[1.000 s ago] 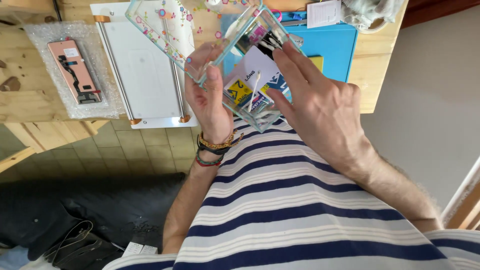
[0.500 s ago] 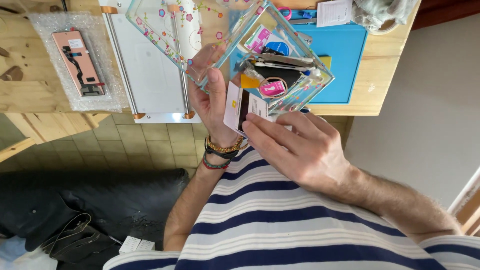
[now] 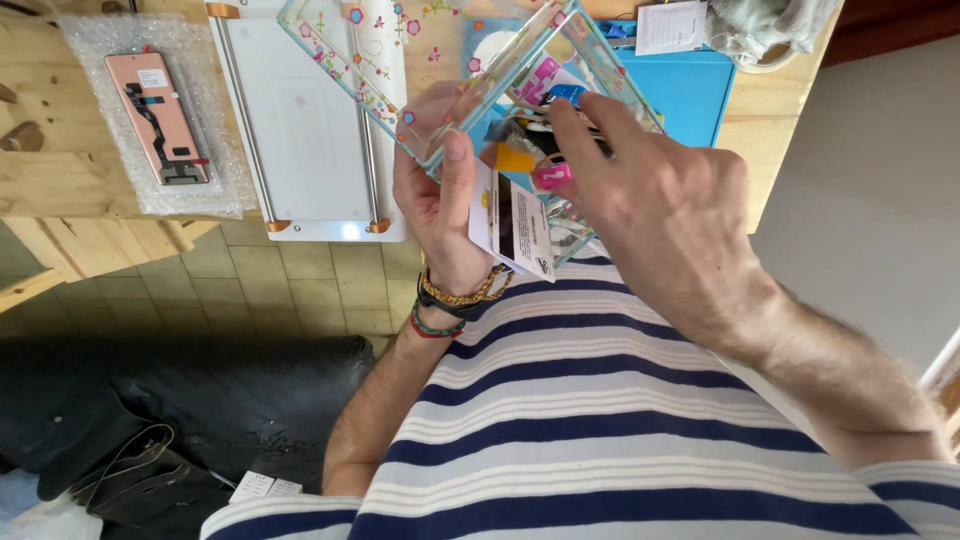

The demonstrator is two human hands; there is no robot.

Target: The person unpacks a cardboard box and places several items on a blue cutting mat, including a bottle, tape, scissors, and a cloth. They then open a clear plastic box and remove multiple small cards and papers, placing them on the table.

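The clear box (image 3: 520, 90) is being gripped by the left hand (image 3: 440, 205) past the surface's (image 3: 60, 160) near edge. A card (image 3: 512, 222) is being pinched by the right hand (image 3: 650, 200). If tipped, small things might be spilling out.

Your left hand (image 3: 440, 205) held a clear plastic box (image 3: 520, 75) with a flowered edge, and pinched a white card (image 3: 515, 225) with a dark stripe and yellow mark against it. On the table's left, a pinkish phone panel (image 3: 160, 118) lay in a bubble-wrap bag (image 3: 90, 60). A white paper label (image 3: 671, 27) sat up top.
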